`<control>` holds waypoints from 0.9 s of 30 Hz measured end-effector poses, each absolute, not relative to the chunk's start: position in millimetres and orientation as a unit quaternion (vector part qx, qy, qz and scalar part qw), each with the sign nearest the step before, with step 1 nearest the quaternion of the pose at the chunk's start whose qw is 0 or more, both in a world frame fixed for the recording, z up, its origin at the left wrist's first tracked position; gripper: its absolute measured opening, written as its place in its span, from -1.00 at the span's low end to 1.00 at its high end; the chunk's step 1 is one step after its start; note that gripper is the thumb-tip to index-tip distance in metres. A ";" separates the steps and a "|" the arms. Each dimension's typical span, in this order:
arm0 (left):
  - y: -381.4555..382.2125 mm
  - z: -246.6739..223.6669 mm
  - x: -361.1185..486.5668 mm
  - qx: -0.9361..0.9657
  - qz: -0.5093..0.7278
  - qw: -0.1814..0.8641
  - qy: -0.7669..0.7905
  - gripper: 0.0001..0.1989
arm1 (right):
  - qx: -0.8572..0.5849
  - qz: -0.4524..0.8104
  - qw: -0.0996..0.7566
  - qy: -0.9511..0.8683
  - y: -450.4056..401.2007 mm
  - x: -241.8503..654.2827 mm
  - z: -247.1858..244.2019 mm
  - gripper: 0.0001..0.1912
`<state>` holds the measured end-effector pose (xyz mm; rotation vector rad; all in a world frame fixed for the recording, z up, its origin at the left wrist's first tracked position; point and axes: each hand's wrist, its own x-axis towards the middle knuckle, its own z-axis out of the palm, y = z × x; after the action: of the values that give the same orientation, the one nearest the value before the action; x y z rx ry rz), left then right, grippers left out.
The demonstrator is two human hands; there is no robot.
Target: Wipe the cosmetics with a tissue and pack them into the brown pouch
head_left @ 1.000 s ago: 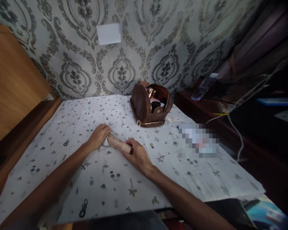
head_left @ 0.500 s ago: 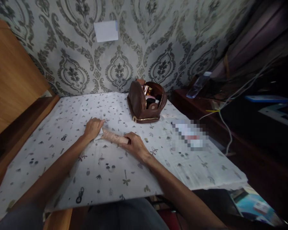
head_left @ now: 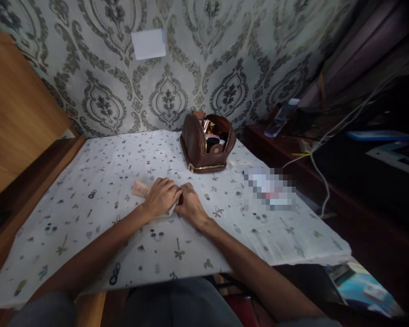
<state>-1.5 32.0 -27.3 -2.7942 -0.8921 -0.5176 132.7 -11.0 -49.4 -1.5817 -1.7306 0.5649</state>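
A beige cosmetic tube (head_left: pixel 141 188) with fine printing lies just above the patterned cloth, its flat end pointing left. My right hand (head_left: pixel 191 208) is closed on the dark cap end of the tube. Around the tube's cap-side part wraps my left hand (head_left: pixel 161 197), with a piece of white tissue (head_left: pixel 171 210) showing under its fingers. Both hands touch each other, and they hide most of the tube. Whether the tissue goes all the way round cannot be seen.
Behind the hands stands an open brown cosmetic bag (head_left: pixel 206 152) filled with small items. A blurred-out flat object (head_left: pixel 271 188) lies to the right on the patterned cloth (head_left: pixel 98 181). A clear bottle (head_left: pixel 281 119) and white cables (head_left: pixel 322 181) are further right.
My left hand has slid right along the tube, from its flat end to the cap end, taking the tissue with it. My right hand stays at the cap.
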 end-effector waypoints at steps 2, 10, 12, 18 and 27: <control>34.1 -28.9 -8.8 -0.939 -0.174 0.066 -0.287 -0.64 | -0.609 0.232 0.353 -0.672 -11.2 133.5 -47.4 -0.81; 67.7 -33.1 -70.2 -0.901 -0.181 0.038 -0.391 -0.60 | -0.604 0.256 0.350 -0.669 -12.1 135.4 -45.2 -0.76; 75.6 -34.8 -86.1 -0.882 -0.176 0.023 -0.436 -0.59 | -0.600 0.252 0.351 -0.673 -10.7 136.4 -47.0 -0.79; 87.7 -40.9 -104.8 -0.825 -0.155 -0.006 -0.544 -0.43 | -0.561 0.252 0.373 -0.695 -8.9 138.4 -48.6 -0.59; 96.8 -37.6 -104.3 -0.810 -0.172 0.085 -0.553 -0.47 | -0.542 0.290 0.374 -0.694 -13.6 139.5 -39.9 -0.76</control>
<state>-104.3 96.8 -37.6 -2.4166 -1.6504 -0.5138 139.5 -13.6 -39.9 -1.3889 -1.7780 0.7419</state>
